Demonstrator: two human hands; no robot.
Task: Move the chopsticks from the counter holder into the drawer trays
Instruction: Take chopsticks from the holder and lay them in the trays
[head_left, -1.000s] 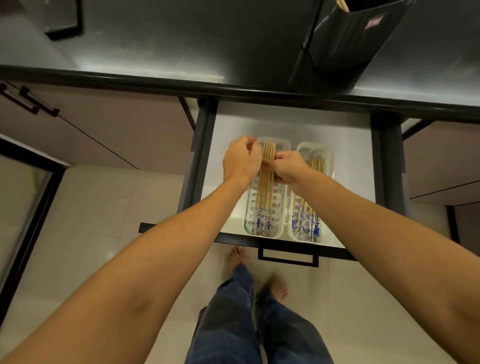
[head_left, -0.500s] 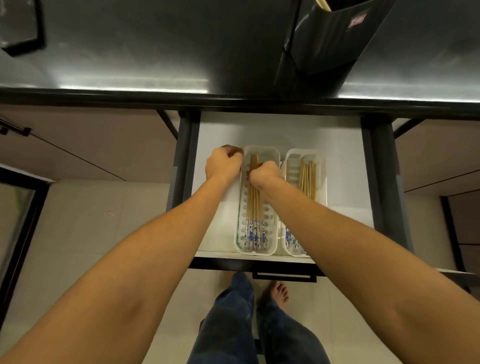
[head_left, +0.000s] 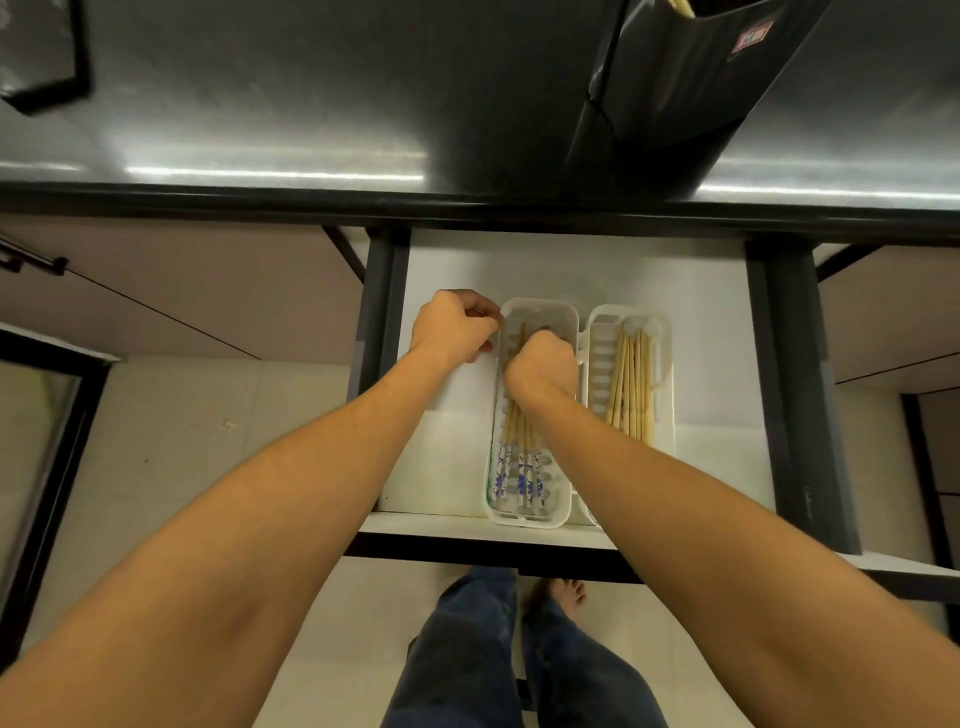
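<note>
Desk: dark brushed-metal desk (head_left: 311, 104), streaked with glare, thick black front edge.
Holder: tall black rectangular chopstick holder (head_left: 691, 88) standing on the desk at far right, red-and-white label near its top, one pale stick tip (head_left: 680, 6) showing at the rim.
Drawer: pulled-out white-floored drawer (head_left: 571, 265) with dark grey metal sides, smooth and matte.
Left tray: white slotted plastic tray with rounded corners (head_left: 540, 312), long and narrow, lying lengthwise in the drawer.
Right tray: matching white slotted plastic tray (head_left: 602, 358) touching the first one's side.
Held bundle: tan bamboo chopsticks with blue-and-white patterned ends (head_left: 519, 452) — lying along the left tray, patterned ends toward the drawer front.
Second bundle: plain tan bamboo chopsticks (head_left: 631, 384) lying in the right tray, partly hidden by the right forearm.
Right hand (head_left: 543, 366): curled into a fist inside the left tray, fingers closed over the upper part of the bundle — sticks emerge below the wrist.
Left hand (head_left: 452, 327): just beside the left tray's outer rim, fingers curled together; cannot tell whether anything is pinched.
</note>
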